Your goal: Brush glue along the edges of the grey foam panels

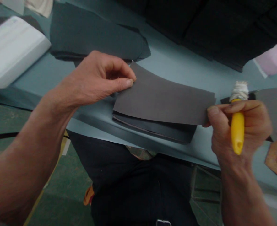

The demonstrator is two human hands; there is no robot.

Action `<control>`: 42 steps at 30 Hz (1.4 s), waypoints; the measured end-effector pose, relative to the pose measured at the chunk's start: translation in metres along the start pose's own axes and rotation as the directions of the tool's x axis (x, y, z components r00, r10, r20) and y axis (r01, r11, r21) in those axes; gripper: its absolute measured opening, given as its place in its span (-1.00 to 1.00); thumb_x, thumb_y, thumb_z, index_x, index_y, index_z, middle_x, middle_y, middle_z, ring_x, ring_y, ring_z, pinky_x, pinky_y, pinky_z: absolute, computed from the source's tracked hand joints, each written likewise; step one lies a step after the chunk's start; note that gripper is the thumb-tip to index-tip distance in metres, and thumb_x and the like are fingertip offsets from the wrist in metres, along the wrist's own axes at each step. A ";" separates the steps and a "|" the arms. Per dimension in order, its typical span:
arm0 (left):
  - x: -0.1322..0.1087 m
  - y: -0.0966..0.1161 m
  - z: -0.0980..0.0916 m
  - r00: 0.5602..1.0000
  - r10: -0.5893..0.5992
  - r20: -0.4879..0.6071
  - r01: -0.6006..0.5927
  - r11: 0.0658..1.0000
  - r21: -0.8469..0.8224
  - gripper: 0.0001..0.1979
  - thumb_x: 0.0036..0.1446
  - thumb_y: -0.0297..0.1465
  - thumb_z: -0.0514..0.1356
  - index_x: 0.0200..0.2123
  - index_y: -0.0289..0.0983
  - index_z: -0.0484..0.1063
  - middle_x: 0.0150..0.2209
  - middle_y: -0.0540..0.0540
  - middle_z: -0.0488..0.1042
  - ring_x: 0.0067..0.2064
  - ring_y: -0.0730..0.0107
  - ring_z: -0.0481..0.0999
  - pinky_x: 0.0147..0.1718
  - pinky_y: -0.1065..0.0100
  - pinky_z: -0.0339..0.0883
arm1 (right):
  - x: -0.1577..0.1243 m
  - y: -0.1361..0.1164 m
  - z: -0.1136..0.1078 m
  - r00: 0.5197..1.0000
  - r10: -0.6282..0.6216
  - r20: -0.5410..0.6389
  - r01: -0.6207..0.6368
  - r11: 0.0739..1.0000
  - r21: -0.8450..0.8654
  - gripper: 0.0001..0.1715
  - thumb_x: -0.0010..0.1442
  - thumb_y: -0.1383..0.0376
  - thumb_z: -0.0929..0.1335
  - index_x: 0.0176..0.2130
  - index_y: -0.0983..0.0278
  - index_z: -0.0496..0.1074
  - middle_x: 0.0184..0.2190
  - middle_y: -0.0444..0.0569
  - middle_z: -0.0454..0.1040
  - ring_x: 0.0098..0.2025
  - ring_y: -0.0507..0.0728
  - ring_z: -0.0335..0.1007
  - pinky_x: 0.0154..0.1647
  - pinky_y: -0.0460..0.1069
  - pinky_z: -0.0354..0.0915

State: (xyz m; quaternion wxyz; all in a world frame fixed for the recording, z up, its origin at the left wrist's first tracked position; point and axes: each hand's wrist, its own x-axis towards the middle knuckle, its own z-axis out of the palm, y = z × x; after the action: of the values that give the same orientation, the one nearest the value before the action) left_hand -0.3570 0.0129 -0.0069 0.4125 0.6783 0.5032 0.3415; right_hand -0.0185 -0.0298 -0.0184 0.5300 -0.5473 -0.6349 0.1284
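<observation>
A dark grey curved piece of sheet material (164, 99) is stretched between both hands. My left hand (105, 78) pinches its upper left corner between thumb and fingers. At its right end, my right hand (242, 125) grips the edge with thumb and fingertip. That same hand also holds a brush with a yellow handle (237, 128), its pale, string-wrapped bristle end pointing up. Beneath the grey piece lies a small stack of dark pieces (176, 133), which shows along the lower edge.
The pale blue-green table (171, 64) carries a dark stack (93, 34) at the back, a white block-shaped object (16, 50) at left and large black piles (214, 28) at back right. Pink material (275, 59) and a brown board (276, 160) are at right.
</observation>
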 end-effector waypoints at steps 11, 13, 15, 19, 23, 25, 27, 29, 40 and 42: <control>-0.003 0.005 0.002 1.000 0.001 -0.022 -0.001 1.000 0.005 -0.72 0.11 -0.25 0.37 -0.18 -0.30 0.71 -0.28 0.02 0.65 -0.18 0.34 0.59 0.09 0.13 0.50 | 0.001 -0.001 0.000 1.000 -0.014 -0.006 0.014 1.000 -0.014 -0.64 -0.11 0.33 0.56 -0.37 0.13 0.37 -0.59 -0.21 0.54 -0.72 0.06 0.37 -0.71 -0.05 0.25; -0.002 0.005 0.002 1.000 0.008 -0.019 -0.008 1.000 -0.002 -0.70 0.11 -0.22 0.36 -0.19 -0.30 0.71 -0.28 0.02 0.65 -0.17 0.33 0.60 0.07 0.15 0.51 | 0.000 -0.002 0.000 1.000 -0.009 -0.006 0.009 1.000 -0.018 -0.62 -0.12 0.31 0.57 -0.37 0.13 0.36 -0.60 -0.21 0.53 -0.72 0.05 0.35 -0.71 -0.06 0.24; -0.002 0.005 0.002 1.000 0.010 -0.012 -0.010 1.000 -0.001 -0.69 0.12 -0.21 0.35 -0.19 -0.30 0.71 -0.28 0.01 0.65 -0.17 0.33 0.60 0.06 0.17 0.51 | 0.000 -0.002 0.001 1.000 -0.002 -0.004 0.002 1.000 -0.017 -0.63 -0.12 0.30 0.57 -0.37 0.13 0.35 -0.59 -0.20 0.53 -0.71 0.05 0.35 -0.71 -0.06 0.24; -0.001 0.005 0.002 1.000 0.012 -0.009 -0.012 1.000 -0.006 -0.69 0.11 -0.21 0.35 -0.18 -0.32 0.71 -0.28 0.02 0.66 -0.20 0.39 0.58 -0.01 0.25 0.48 | -0.002 -0.003 0.000 1.000 -0.003 -0.004 0.003 1.000 -0.009 -0.63 -0.09 0.30 0.57 -0.36 0.13 0.35 -0.58 -0.19 0.54 -0.70 0.04 0.35 -0.69 -0.06 0.23; -0.001 0.003 0.002 1.000 0.026 -0.004 -0.026 1.000 -0.015 -0.70 0.12 -0.24 0.34 -0.18 -0.33 0.70 -0.29 0.02 0.65 -0.24 0.48 0.54 -0.15 0.40 0.40 | -0.005 -0.008 -0.001 1.000 0.017 0.017 -0.016 0.999 -0.033 -0.64 -0.04 0.28 0.58 -0.35 0.14 0.36 -0.54 -0.19 0.55 -0.66 0.04 0.38 -0.64 -0.07 0.28; -0.001 0.002 0.002 0.999 0.035 -0.003 -0.035 0.999 -0.021 -0.71 0.14 -0.26 0.33 -0.17 -0.33 0.69 -0.28 0.01 0.66 -0.26 0.50 0.52 -0.19 0.42 0.37 | -0.007 -0.010 -0.002 0.998 0.050 0.025 -0.050 0.998 -0.033 -0.67 0.00 0.29 0.57 -0.34 0.16 0.37 -0.52 -0.20 0.56 -0.61 0.03 0.42 -0.59 -0.07 0.33; -0.002 0.002 0.002 0.999 0.034 0.006 -0.034 0.999 -0.041 -0.74 0.15 -0.29 0.32 -0.18 -0.32 0.68 -0.27 0.00 0.66 -0.27 0.52 0.51 -0.20 0.44 0.36 | -0.008 -0.011 -0.003 0.997 0.074 0.024 -0.074 0.997 -0.016 -0.68 0.00 0.29 0.57 -0.35 0.17 0.38 -0.51 -0.20 0.56 -0.58 0.03 0.43 -0.55 -0.07 0.35; -0.002 0.002 0.002 0.999 0.037 0.012 -0.036 0.998 -0.054 -0.77 0.15 -0.31 0.32 -0.18 -0.31 0.68 -0.27 0.00 0.67 -0.28 0.54 0.51 -0.23 0.45 0.34 | -0.009 -0.011 -0.004 0.996 0.087 0.020 -0.087 0.996 -0.011 -0.68 0.01 0.29 0.58 -0.35 0.19 0.40 -0.50 -0.19 0.58 -0.57 0.02 0.44 -0.53 -0.07 0.36; -0.002 0.006 0.001 0.999 0.020 0.032 -0.020 1.000 -0.019 -0.79 0.17 -0.32 0.31 -0.18 -0.29 0.67 -0.26 0.00 0.68 -0.27 0.51 0.51 -0.22 0.44 0.34 | -0.010 -0.011 -0.003 0.995 0.103 0.006 -0.103 0.995 0.009 -0.68 -0.01 0.32 0.58 -0.36 0.19 0.40 -0.50 -0.19 0.59 -0.56 0.01 0.45 -0.51 -0.09 0.38; -0.002 0.007 0.001 0.999 0.018 0.038 -0.017 1.000 -0.019 -0.77 0.17 -0.31 0.31 -0.18 -0.30 0.67 -0.25 -0.01 0.68 -0.26 0.50 0.52 -0.21 0.44 0.35 | -0.009 -0.011 -0.003 0.996 0.094 0.014 -0.094 0.996 0.008 -0.68 -0.01 0.32 0.58 -0.36 0.19 0.40 -0.50 -0.18 0.59 -0.57 0.01 0.45 -0.52 -0.09 0.38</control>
State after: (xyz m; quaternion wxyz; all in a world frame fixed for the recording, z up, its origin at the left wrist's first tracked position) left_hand -0.3539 0.0095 -0.0010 0.4251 0.6852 0.4863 0.3368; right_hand -0.0240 -0.0428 -0.0141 0.5216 -0.5731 -0.6115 0.1597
